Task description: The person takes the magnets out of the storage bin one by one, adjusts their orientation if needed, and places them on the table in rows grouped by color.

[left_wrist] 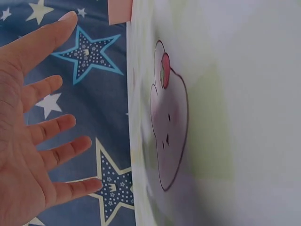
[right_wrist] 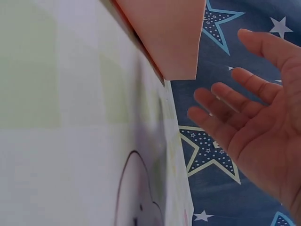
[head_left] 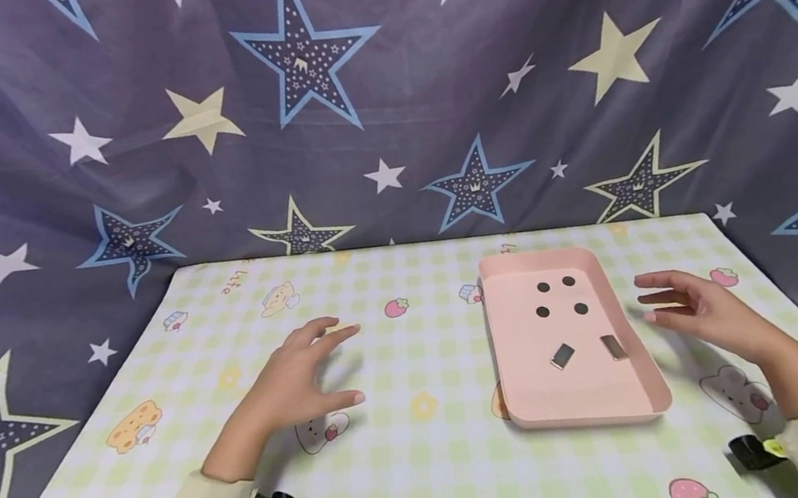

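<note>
A shallow pink tray [head_left: 552, 405] lies on the right part of the table. Inside it are several small dark round discs [head_left: 581, 309] towards the far end and two small rectangular pieces, a dark one with a shiny edge [head_left: 563, 356] and a brownish one [head_left: 613, 347] by the right wall. My right hand [head_left: 702, 310] hovers just right of the tray, fingers loosely bent, holding nothing. Well left of the tray, my left hand [head_left: 303, 379] is held over the cloth with fingers spread and nothing in it. Both palms show bare in the wrist views.
A green-and-white checked tablecloth [head_left: 427, 464] with cartoon prints covers the table. Behind and beside it hangs a dark star-patterned curtain [head_left: 384, 133]. The tray's end wall [right_wrist: 169, 42] rises near the right hand in the right wrist view.
</note>
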A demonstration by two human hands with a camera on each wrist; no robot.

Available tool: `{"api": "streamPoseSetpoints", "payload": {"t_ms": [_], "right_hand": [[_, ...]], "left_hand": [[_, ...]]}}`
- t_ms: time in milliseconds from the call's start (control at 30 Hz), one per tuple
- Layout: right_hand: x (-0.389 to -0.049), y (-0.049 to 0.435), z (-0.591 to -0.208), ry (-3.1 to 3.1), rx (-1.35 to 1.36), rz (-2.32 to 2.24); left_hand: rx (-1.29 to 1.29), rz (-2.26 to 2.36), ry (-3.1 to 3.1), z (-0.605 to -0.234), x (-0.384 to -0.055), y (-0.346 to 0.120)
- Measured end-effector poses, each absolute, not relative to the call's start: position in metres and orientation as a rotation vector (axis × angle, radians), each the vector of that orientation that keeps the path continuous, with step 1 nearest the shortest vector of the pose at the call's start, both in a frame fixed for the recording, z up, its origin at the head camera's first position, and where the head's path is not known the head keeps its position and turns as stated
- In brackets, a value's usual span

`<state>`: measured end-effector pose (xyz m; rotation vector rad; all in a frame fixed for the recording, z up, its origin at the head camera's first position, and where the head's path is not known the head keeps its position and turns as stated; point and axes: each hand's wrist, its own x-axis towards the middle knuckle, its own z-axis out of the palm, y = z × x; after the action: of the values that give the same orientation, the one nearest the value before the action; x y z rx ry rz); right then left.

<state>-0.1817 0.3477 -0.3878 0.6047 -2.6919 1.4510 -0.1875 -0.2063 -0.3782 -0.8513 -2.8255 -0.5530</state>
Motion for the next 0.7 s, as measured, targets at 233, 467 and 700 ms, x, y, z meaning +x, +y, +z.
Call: {"api": "streamPoseSetpoints", "payload": {"t_ms": [233,467,700], "right_hand": [[-0.187,0.349,-0.393,-2.649,0.611,1.521],[-0.193,0.346,-0.392,-2.682,0.542,1.494],[-0.199,0.344,-0.394,-2.753,0.468,1.526]], "left_hand": [[-0.901,-0.638,-2.795,-0.377,-0.191,-0.195],[-0.940,-0.758,-2.807,-0.374,-0.193,-0.185],[-0.964,-0.809,-2.797,-0.372,-0.196,-0.176]]}}
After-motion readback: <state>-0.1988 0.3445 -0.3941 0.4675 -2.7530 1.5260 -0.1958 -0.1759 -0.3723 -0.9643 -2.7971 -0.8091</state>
